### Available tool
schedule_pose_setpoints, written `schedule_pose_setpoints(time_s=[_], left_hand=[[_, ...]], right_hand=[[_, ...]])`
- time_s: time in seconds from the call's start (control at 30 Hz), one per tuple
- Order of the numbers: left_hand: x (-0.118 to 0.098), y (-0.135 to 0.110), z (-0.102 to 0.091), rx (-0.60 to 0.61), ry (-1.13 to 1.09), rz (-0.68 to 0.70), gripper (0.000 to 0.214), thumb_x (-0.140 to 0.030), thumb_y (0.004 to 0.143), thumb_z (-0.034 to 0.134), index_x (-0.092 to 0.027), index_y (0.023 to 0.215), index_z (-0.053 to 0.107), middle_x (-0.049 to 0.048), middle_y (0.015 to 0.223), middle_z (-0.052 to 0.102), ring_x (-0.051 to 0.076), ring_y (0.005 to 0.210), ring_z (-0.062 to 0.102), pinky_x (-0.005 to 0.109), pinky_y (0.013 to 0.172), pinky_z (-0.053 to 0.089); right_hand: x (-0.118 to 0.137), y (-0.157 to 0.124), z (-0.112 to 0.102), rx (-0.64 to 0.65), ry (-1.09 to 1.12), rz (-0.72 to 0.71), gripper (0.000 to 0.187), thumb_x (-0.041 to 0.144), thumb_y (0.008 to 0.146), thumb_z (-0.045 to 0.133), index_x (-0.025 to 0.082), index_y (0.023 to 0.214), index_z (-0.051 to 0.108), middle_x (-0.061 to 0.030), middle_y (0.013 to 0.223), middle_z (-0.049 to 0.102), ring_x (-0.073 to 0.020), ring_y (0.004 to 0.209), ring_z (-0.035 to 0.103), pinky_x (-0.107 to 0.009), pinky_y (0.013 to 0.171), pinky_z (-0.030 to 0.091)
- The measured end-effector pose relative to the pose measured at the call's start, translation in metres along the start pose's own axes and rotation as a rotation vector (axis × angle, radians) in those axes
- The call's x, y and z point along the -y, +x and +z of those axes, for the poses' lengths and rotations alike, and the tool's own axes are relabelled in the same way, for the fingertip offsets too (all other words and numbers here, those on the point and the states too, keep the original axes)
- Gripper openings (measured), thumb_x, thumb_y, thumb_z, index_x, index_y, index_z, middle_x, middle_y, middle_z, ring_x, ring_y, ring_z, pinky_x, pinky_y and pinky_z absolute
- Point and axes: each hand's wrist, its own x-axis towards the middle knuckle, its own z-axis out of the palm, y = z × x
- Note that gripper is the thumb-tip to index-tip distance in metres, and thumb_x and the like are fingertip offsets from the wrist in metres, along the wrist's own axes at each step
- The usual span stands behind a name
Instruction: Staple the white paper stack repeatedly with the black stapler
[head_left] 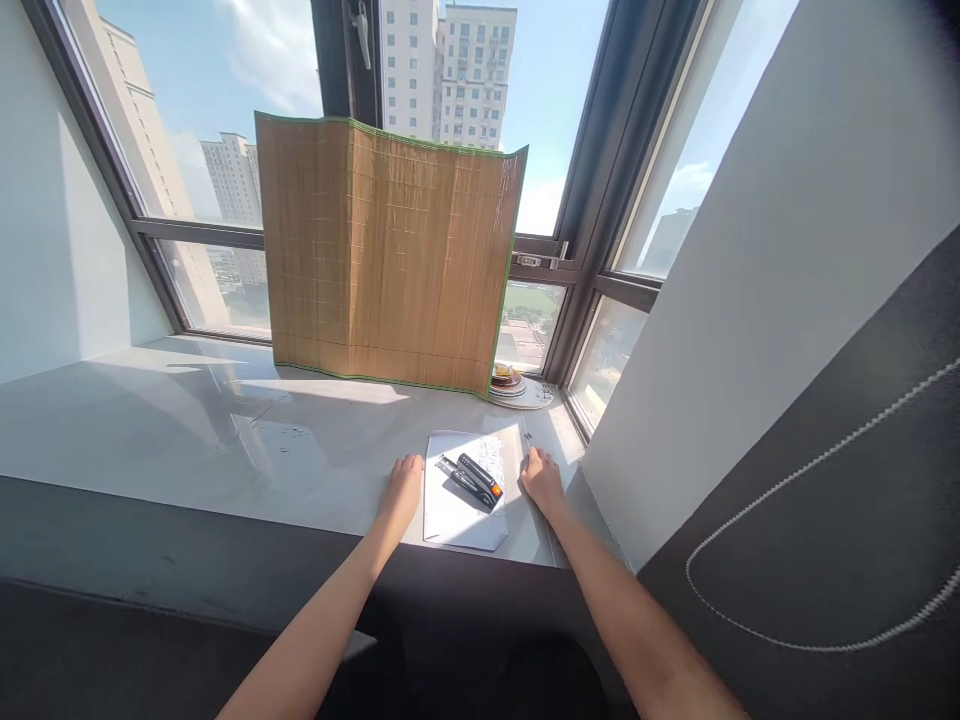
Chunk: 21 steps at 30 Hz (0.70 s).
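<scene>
Both hands down on the window ledge (pixel 330 470), one on either flank of the paper! And the paper (pixel 450 518), white and sunlit, carries a patch of dark marks (pixel 491 452) near its upper right, far too small to read from here. On top of it, side by side and slanting down to the right, lie two black tools (pixel 474 488), an orange patch (pixel 496 490) bright at the lower right end. There's fine pale lettering along the black casings, but no brand comes through legibly.

Now the positions: the left hand (pixel 405 482) is just beside the paper's left edge, fingers bent; whether it touches the sheet, I can't tell. Across on the other side, the right hand (pixel 543 480) sits a narrow strip of ledge away from the right edge, fingers curled too, with a small dark item (pixel 529 436) just past its fingertips. Is either hand pinching anything? Cannot tell from this angle! The tools lie squarely between the two, clear of both.

Behind, a bamboo mat (pixel 405 260) with green edging stands upright against the window, and plates (pixel 525 395) are stacked by its lower right corner.
</scene>
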Motion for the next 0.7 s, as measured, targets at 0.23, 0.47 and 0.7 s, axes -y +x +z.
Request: schedule_pose_setpoints(time_s=[0.23, 0.47, 0.7], left_hand=[[-0.01, -0.002, -0.015, 0.028, 0.033, 0.003, 0.041, 0.001, 0.104, 0.037, -0.021, 0.117, 0.069, 0.0105, 0.118, 0.071, 0.025, 0.107, 0.061, 0.031, 0.086, 0.044], [-0.012, -0.002, -0.015, 0.058, 0.068, -0.018, 0.036, -0.002, 0.105, 0.042, -0.021, 0.12, 0.069, 0.0117, 0.119, 0.069, 0.025, 0.112, 0.063, 0.03, 0.087, 0.046], [-0.013, -0.006, -0.018, 0.049, -0.016, 0.039, 0.046, -0.001, 0.101, 0.037, -0.026, 0.121, 0.07, 0.0078, 0.121, 0.063, 0.019, 0.103, 0.064, 0.025, 0.082, 0.047]], right_hand=[[0.036, -0.017, -0.014, -0.068, 0.471, -0.122, 0.024, 0.033, 0.1, 0.05, 0.022, 0.099, 0.071, -0.0117, 0.105, 0.076, -0.0296, 0.106, 0.068, -0.045, 0.098, 0.055], [0.077, -0.05, 0.012, 0.102, 0.589, -0.385, 0.043, 0.033, 0.087, 0.074, 0.025, 0.129, 0.069, -0.0123, 0.128, 0.077, -0.0297, 0.114, 0.073, -0.044, 0.098, 0.062], [0.074, -0.057, 0.015, 0.129, 0.438, -0.432, 0.048, 0.027, 0.091, 0.071, 0.024, 0.139, 0.067, -0.0145, 0.135, 0.077, -0.0303, 0.126, 0.073, -0.045, 0.112, 0.058]])
